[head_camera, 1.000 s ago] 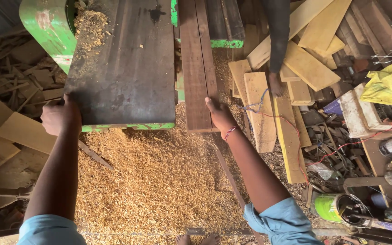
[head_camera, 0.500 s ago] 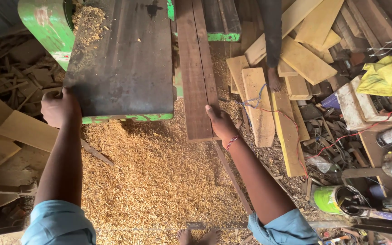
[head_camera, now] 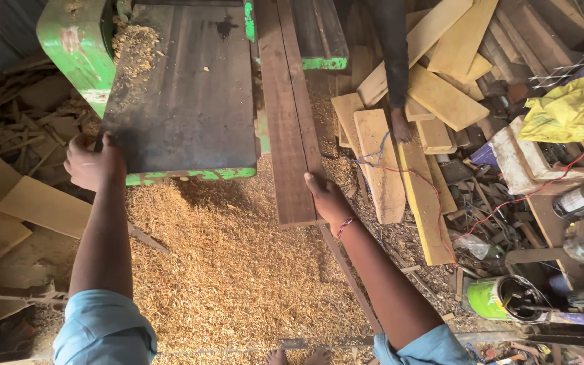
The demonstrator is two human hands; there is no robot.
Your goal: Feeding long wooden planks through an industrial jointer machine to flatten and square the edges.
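A long dark plank [head_camera: 290, 115] lies lengthwise on the green machine, its near end overhanging the edge above the wood shavings [head_camera: 238, 270]; its far end runs out of the top of the frame. The right hand [head_camera: 329, 199] rests against that near end at its right corner, fingers laid along the edge; how tightly they close on the wood cannot be told, as the palm side is hidden. The left hand [head_camera: 92, 162] curls over the near left corner of the dark machine table [head_camera: 184, 101], fingertips hidden under the rim. Another person's foot [head_camera: 400, 125] stands on pale offcut boards [head_camera: 380, 162] to the right, the leg cut off above. A green paint tin [head_camera: 501, 297] sits further right.
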